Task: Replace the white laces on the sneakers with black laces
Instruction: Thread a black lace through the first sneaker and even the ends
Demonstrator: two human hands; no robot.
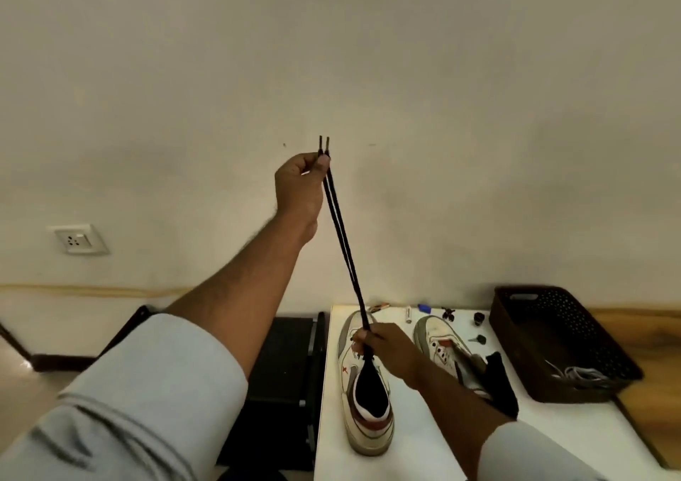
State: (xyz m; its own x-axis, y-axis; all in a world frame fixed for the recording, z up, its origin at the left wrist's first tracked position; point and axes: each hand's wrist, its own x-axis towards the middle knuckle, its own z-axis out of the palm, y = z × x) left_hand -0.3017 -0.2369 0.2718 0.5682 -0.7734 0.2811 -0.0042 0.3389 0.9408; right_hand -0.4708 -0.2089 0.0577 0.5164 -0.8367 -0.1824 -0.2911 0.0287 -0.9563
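Black lace (341, 230): you are holding it as two strands running side by side from the near sneaker (363, 388) up to your raised left hand (298, 182), both stiff tips (324, 144) standing level just above your pinch. It is looking taut, thin and soft, a light cord that is likely going limp the moment tension drops, so the hard tips are probably the best place to keep hold for threading. Right hand (387, 351): you are gripping both strands low down, just above the shoe's tongue, fingers curled round them and steadying the pull. Near sneaker: it is sitting upright on the white table (416, 455), toe pointing away; whether the lace is passing through its eyelets is hidden behind your right hand. Second sneaker (442, 344): it is lying just beside, to the right, its eyelets looking bare, partly behind your right arm. Dark basket (560, 337): it is standing at the table's right, holding what seem to be pale laces (582, 373). Small oddments are lying along the far table edge.
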